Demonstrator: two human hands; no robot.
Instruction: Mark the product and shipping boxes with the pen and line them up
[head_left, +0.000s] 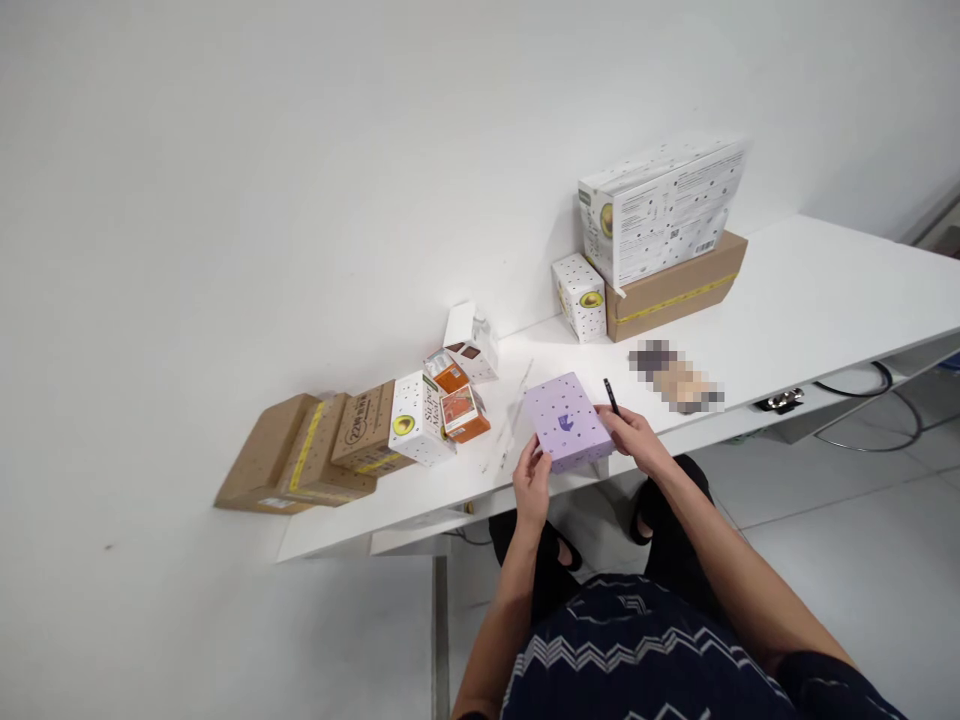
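Left hand (532, 482) has its grip on purple box (568, 418), near-left corner; right hand (631, 436) grasps 1 black pen (612, 397), fingers by box's right side. Box at bench (825, 300) front edge; best kept level, light pressure, pen clear of top.

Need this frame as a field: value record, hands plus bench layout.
left_hand: left hand, fingers on near-left corner of lilac patterned cardboard box
right_hand: right hand, holds slim black pen-shaped tool, beside box's right side
box_support: at near edge of white table; resting or lifted, cannot tell
left_end: brown cardboard boxes with yellow tape
back_right: large white printed carton on long brown cardboard box
pixelated_patch: right of lilac box, contents unreadable
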